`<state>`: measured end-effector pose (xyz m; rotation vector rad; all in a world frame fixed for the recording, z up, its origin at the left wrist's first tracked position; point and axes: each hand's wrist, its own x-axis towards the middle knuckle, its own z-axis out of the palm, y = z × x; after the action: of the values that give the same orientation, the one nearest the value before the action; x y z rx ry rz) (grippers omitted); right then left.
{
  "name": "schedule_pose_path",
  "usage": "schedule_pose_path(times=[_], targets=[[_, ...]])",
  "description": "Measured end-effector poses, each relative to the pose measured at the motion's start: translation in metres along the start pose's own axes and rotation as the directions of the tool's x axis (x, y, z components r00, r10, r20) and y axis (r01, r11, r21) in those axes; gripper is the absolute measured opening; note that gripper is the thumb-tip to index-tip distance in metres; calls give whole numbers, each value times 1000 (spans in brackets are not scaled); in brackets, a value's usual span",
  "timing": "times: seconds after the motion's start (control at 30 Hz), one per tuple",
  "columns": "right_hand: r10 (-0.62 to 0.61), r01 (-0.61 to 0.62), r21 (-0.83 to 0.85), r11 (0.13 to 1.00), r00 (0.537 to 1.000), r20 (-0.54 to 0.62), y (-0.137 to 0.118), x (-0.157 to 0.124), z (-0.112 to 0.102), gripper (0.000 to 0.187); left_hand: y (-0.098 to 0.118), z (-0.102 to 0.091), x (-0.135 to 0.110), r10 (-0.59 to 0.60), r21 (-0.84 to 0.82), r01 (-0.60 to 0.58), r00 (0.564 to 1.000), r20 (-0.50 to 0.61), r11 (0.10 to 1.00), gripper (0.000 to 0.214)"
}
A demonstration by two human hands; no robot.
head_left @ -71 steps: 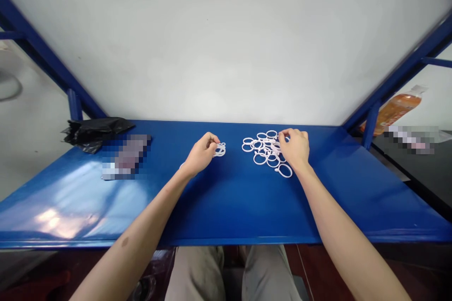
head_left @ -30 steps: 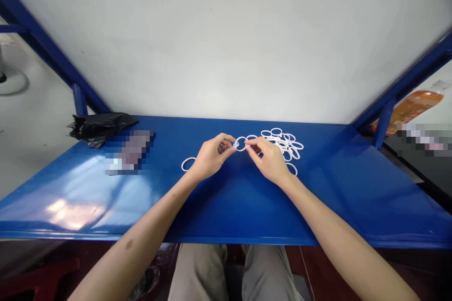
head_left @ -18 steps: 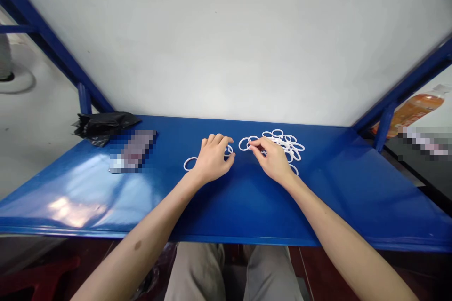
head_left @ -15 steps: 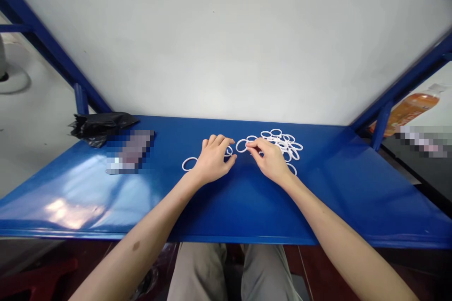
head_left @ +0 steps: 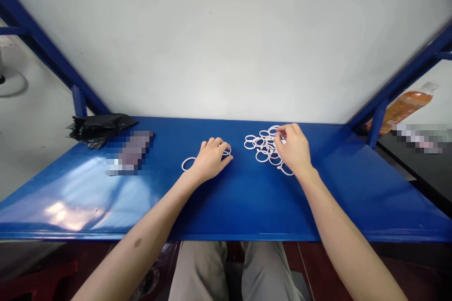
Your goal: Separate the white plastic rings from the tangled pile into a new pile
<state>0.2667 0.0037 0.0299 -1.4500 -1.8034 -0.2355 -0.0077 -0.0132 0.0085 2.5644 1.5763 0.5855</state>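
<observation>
On the blue table (head_left: 247, 197) lies a heap of several white plastic rings (head_left: 263, 146) right of the middle. My right hand (head_left: 294, 149) rests on that heap, its thumb and fingers pinched on one ring at the top. My left hand (head_left: 211, 160) lies on the table left of the heap, fingers curled over a small stack of rings (head_left: 227, 151). One single white ring (head_left: 188, 163) sits flat just left of my left wrist.
A crumpled black plastic bag (head_left: 99, 128) lies at the far left back corner, with a blurred flat object (head_left: 129, 153) beside it. An orange bottle (head_left: 406, 106) lies on the neighbouring surface to the right. A white wall stands behind the table.
My two hands met over one ring between them, then parted. My left hand came down on the small stack; my right hand moved right, back onto the heap.
</observation>
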Motion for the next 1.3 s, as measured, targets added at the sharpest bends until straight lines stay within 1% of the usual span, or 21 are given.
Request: schedule_pose_path(times=[0.1,0.2,0.27,0.33,0.43,0.53,0.6,0.67,0.77,0.87,0.97,1.07,1.2,1.23,1.3], targets=[[161,-154,-201,967,987,21,16,-1,-10,9,-2,1,1,-4,-16,4,1000,-19,1000,18],[279,-248,-295,923,958,68,27,-5,-15,6,-3,2,1,-19,22,20,998,-53,1000,24],[305,-264,-304,915,948,93,29,-9,-15,4,-4,3,1,-40,56,44,997,-69,997,25],[301,-256,-308,916,947,110,28,-11,-14,4,-4,3,1,-60,72,65,995,-74,995,23],[312,-249,-345,905,939,141,25,-12,-13,9,-5,4,2,-70,73,76,995,-77,994,19],[322,-260,-368,893,939,119,24,-11,-14,16,-6,5,1,-72,87,79,994,-76,993,16],[299,-256,-353,900,952,71,23,-10,-15,19,-6,5,1,-68,94,74,996,-62,993,15],[246,-223,-324,919,969,31,21,-9,-15,21,-5,4,1,-60,82,64,997,-57,995,14],[107,-100,-251,963,994,16,15,-10,-12,23,-2,1,1,-42,57,47,996,-80,997,16],[-43,47,-111,993,998,38,1,-11,-6,22,4,-2,1,-23,59,29,994,-111,998,21],[-173,167,67,984,980,102,-17,-16,2,20,10,-5,1,-9,59,17,992,-125,998,22],[-275,229,227,947,941,198,-36,-24,9,16,14,-6,1,8,33,-3,991,-130,999,19],[-343,229,349,909,886,311,-56,-35,16,27,14,-5,0,93,-31,-98,986,-139,995,16],[-344,217,368,904,881,325,-58,-37,17,26,14,-5,-1,120,-52,-129,982,-145,990,15],[-319,170,407,898,887,335,-60,-39,19,19,15,-3,-1,155,-108,-174,974,-165,979,12]])
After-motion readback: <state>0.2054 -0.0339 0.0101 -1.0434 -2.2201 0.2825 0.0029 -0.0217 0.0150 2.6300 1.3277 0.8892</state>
